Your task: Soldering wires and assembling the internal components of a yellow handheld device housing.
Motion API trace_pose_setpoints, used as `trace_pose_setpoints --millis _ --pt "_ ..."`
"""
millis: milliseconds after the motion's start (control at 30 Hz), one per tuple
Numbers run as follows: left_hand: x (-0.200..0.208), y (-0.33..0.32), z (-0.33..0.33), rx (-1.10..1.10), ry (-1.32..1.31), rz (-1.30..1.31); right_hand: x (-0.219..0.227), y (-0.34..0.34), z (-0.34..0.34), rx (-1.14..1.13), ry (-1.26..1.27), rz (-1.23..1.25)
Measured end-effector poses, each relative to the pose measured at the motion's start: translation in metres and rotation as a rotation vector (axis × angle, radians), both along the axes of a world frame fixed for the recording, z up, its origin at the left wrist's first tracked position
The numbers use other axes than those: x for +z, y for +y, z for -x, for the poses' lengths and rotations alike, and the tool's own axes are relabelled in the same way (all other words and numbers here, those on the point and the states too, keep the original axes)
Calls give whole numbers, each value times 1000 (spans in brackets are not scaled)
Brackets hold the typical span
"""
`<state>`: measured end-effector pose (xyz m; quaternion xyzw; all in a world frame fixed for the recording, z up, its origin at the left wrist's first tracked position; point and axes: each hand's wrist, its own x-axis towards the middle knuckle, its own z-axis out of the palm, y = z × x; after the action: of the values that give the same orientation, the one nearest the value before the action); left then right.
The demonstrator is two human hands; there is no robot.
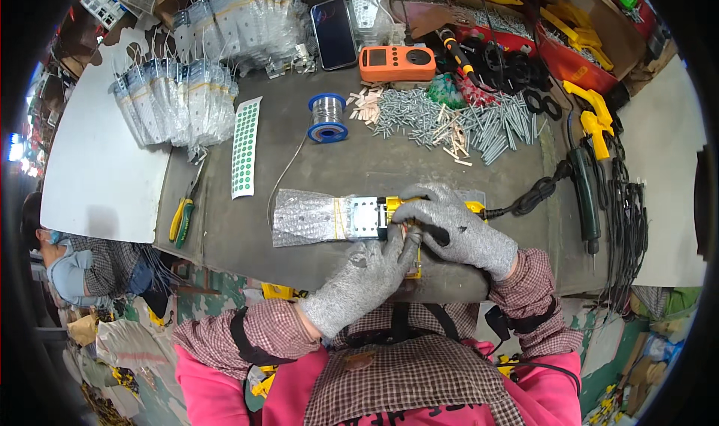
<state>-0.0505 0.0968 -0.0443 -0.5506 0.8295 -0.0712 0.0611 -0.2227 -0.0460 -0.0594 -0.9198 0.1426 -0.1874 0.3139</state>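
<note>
In grey knit gloves, both my hands meet over a yellow plastic housing (pixel 392 203) at the front middle of the table. My left hand (pixel 361 280) reaches in from the near side, its fingers pressed together at the housing's near part. From the right, my right hand (pixel 464 235) curls over its top, fingertips close to the left ones. What lies between the fingertips is mostly hidden. On the left, a metal plate (pixel 365 218) joins the housing, followed by a bubble-wrapped piece (pixel 303 218) with a rubber band. A black cable (pixel 524 199) leaves on the right.
Behind lie a solder spool (pixel 327 117), a sheet of green stickers (pixel 246 149), a pile of screws (pixel 434 115), an orange multimeter (pixel 397 64) and a phone (pixel 334 32). Pliers (pixel 182 215) rest at the left, an electric screwdriver (pixel 584 194) at the right. Bubble-wrapped parts (pixel 180 100) stand back left.
</note>
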Motion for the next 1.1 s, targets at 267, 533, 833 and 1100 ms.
trace_pose_setpoints --millis 267,533,833,1100 --pt "-18 -7 -13 -104 240 96 -7 11 -4 -151 14 71" --pt "-2 -6 -20 -32 423 -133 -1 -10 9 96 -137 325" --pt "-34 6 -16 -24 669 -57 16 -262 312 -1554 586 600" --pt "-49 16 -21 -22 597 2 3 -363 264 -1028 739 704"
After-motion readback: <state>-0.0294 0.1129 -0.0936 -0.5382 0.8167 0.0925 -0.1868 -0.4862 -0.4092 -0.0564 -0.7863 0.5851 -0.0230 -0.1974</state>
